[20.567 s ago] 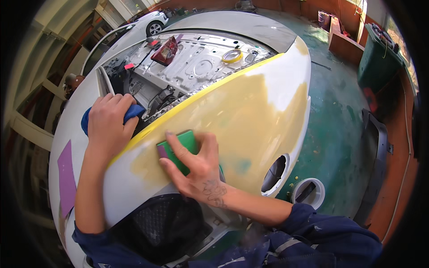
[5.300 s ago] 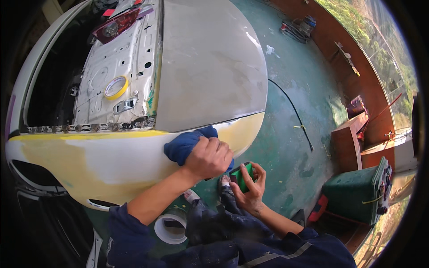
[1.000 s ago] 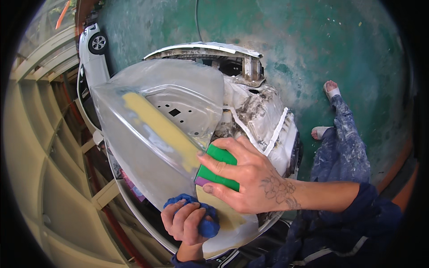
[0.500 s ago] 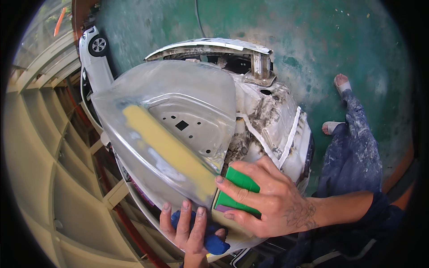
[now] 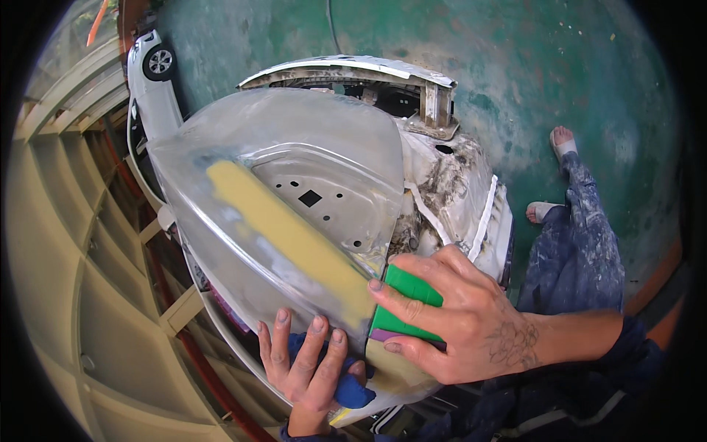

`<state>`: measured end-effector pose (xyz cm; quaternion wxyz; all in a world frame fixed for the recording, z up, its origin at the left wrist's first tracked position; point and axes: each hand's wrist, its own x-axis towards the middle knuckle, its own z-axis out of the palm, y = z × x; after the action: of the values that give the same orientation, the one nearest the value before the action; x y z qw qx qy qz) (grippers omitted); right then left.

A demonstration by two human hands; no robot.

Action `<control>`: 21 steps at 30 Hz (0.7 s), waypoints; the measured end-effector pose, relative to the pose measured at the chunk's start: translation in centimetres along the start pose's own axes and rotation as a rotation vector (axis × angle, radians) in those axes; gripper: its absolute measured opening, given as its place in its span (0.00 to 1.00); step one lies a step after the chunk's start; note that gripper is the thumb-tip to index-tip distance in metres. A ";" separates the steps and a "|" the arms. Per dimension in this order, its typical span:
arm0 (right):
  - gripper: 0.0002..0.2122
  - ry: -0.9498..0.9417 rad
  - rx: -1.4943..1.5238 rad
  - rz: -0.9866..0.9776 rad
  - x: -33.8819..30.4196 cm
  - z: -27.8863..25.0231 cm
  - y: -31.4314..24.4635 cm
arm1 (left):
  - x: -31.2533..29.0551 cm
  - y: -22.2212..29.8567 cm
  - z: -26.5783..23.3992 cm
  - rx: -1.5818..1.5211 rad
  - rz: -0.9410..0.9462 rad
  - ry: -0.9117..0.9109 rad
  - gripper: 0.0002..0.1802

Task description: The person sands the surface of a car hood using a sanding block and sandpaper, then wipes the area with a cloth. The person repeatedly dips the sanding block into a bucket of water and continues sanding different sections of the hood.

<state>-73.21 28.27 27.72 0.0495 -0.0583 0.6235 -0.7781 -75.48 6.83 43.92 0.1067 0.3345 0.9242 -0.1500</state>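
Observation:
My right hand (image 5: 471, 324) grips a green sanding block (image 5: 412, 295) with a purple strip along its lower edge. The block rests where the grey car body panel (image 5: 294, 118) meets a lower, yellowish section, just beyond the near end of a long yellow filler patch (image 5: 283, 239). Left of it, my left hand (image 5: 309, 368) leans on the panel's near edge, fingers spread. A crumpled blue cloth (image 5: 353, 392) is held beneath that palm and beside the thumb; much of it is hidden.
Right of the panel lies a dirty white inner body section (image 5: 456, 177) with white sealant lines. A detached-looking white bumper part (image 5: 346, 66) juts out beyond. Another person's paint-stained legs (image 5: 567, 243) stand on the green floor at right. A white car (image 5: 155, 88) is parked far left, near beige metal framing (image 5: 59, 243).
The panel sits slightly further right in the view. Both hands have shifted a little rightward, the block staying at the panel's near corner. Left fingers now spread wider on the panel.

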 end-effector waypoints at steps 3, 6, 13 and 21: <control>0.23 -0.015 -0.034 0.017 0.4 -0.4 0.0 | 0.1 0.2 0.1 0.009 -0.008 0.008 0.18; 0.23 -0.031 0.025 0.019 0.1 -0.4 -0.5 | 0.0 0.3 -0.1 0.037 -0.006 -0.004 0.17; 0.23 -0.060 -0.013 0.022 1.2 -0.7 0.2 | -0.1 0.2 -0.2 0.005 0.027 -0.005 0.20; 0.24 -0.031 -0.106 0.047 0.8 -0.4 1.1 | -1.1 0.3 -0.1 0.009 0.004 0.015 0.18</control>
<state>-74.04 28.36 26.62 0.0744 -0.0583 0.6642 -0.7416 -74.49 6.42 44.25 0.0983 0.3379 0.9237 -0.1516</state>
